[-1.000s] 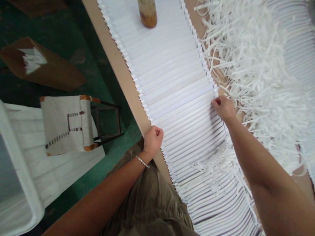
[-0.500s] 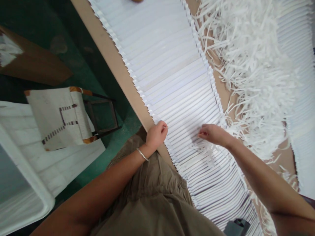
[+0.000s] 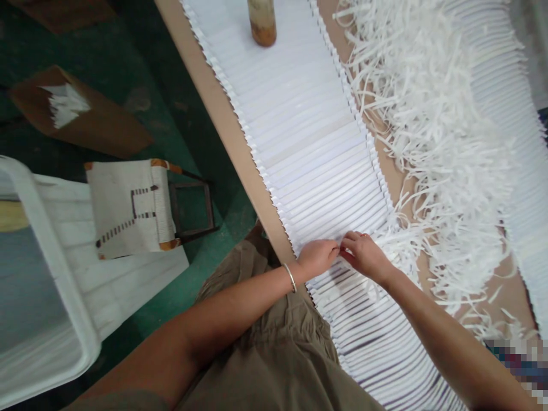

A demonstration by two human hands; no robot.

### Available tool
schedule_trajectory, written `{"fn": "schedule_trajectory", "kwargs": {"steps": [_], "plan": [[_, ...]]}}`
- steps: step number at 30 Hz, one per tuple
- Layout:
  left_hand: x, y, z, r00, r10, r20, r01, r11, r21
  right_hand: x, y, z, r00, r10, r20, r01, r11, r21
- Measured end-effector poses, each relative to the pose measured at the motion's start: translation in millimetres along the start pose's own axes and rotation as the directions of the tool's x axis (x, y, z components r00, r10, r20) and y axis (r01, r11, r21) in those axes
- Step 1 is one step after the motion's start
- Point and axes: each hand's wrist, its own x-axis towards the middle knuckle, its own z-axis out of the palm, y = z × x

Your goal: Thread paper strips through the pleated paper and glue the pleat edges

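Both my hands meet over a long row of white, closely layered strips (image 3: 317, 171) laid along the table. The fingertips of my left hand (image 3: 317, 258) are pinched together, pointing right. My right hand (image 3: 363, 255) is also closed in a pinch, its fingertips up against the left ones. Whatever lies between the fingers is too small to make out. Beside and under my right wrist, a tuft of loose white strips (image 3: 400, 237) rests on the row.
A heap of loose white strips (image 3: 436, 131) lies right of the row, with another layered row (image 3: 499, 114) beyond. A bottle-like container (image 3: 263, 25) stands at the far end. Left of the table edge (image 3: 226, 137) are a woven stool (image 3: 124, 211), an open cardboard box (image 3: 107, 125) and a white-rimmed tub (image 3: 81, 325).
My left hand has moved right and slightly down, and my right hand slightly down, so their fingertips now meet. The view has shifted, bringing more of the far container into sight.
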Motion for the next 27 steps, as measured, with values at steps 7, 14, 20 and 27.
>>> {"fn": "schedule_trajectory", "kwargs": {"steps": [7,14,20,27], "plan": [[1,-15,-46.3,0.996,0.048,0.078,-0.047,0.999,-0.021,17,-5,-5,0.994,0.008,-0.112,0.041,0.903,0.428],[-6,-48,-109.3,0.991,-0.055,-0.118,0.051,0.998,-0.037,20,36,-19,0.979,0.185,-0.081,-0.094,0.772,0.628],[-7,-68,-144.7,0.953,-0.209,-0.219,0.184,0.974,-0.130,27,80,-35,0.929,0.277,-0.245,-0.097,0.823,0.560],[10,-61,-148.2,0.934,-0.239,-0.266,0.189,0.961,-0.200,58,111,-67,0.865,0.357,-0.352,-0.123,0.833,0.540]]}}
